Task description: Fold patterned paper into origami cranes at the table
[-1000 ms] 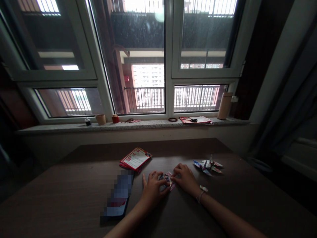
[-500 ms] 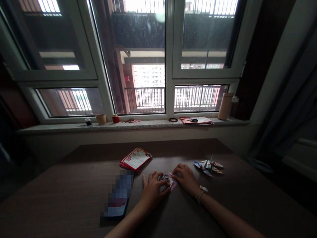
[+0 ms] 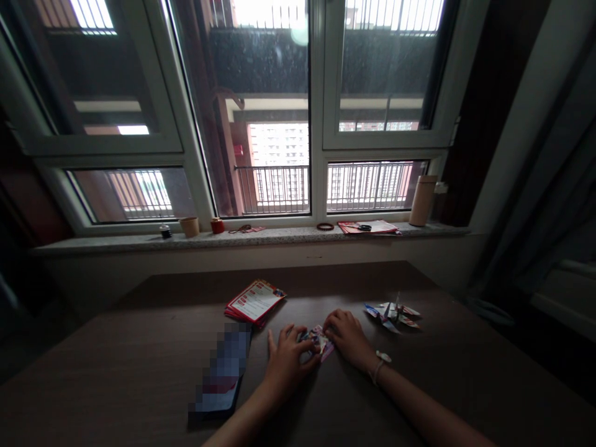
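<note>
A small folded piece of printed paper (image 3: 326, 349), pinkish with coloured patterns, lies on the brown table between my hands. My left hand (image 3: 287, 359) grips its left side with thumb and fingertips, while the index finger sticks out apart from it. On the upper right edge, the bent fingers of my right hand (image 3: 348, 336) pinch and press the paper down. My fingers hide part of it. Folded paper cranes (image 3: 388, 315) rest to the right of my right hand.
Left of my left hand lies a phone (image 3: 226, 372), its screen blurred. Behind it sits a stack of red-bordered printed sheets (image 3: 257, 302). The windowsill holds a bottle (image 3: 423, 202), scissors (image 3: 364, 228) on papers, a bracelet (image 3: 325, 226) and a paper cup (image 3: 189, 227).
Both hands stay on the paper almost unmoved. My right fingers shift very slightly along its upper edge.
</note>
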Available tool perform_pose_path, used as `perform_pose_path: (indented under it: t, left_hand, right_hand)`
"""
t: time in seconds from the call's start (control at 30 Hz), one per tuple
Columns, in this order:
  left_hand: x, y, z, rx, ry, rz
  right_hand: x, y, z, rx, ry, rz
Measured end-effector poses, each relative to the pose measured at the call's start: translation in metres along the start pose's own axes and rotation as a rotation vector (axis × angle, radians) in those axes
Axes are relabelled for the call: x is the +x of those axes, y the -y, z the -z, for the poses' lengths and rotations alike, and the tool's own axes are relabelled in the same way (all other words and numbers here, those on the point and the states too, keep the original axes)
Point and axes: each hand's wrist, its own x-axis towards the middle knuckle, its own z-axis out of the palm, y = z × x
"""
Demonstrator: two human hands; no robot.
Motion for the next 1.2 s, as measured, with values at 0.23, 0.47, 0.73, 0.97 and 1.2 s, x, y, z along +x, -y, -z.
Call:
perform_pose_path:
  t: [0.23, 0.47, 0.73, 0.97, 1.2]
  left_hand:
    - [0.000, -0.003, 0.001, 0.025, -0.004, 0.004]
    - [-0.001, -0.002, 0.001, 0.019, -0.007, 0.002]
    - [-0.002, 0.002, -0.001, 0.022, -0.014, -0.025]
    - [-0.002, 0.004, -0.002, 0.019, -0.020, -0.041]
    - [-0.002, 0.005, -0.002, 0.012, -0.027, -0.046]
  right_hand:
    - [0.002, -0.002, -0.002, 0.016, 0.007, -0.009]
    - [0.003, -0.005, 0.000, 0.045, 0.014, -0.005]
    - [-0.003, -0.004, 0.004, 0.131, -0.080, 0.050]
    - [-0.011, 0.005, 0.003, 0.033, -0.089, 0.112]
    - [-0.015, 0.010, 0.003, -0.089, -0.116, 0.071]
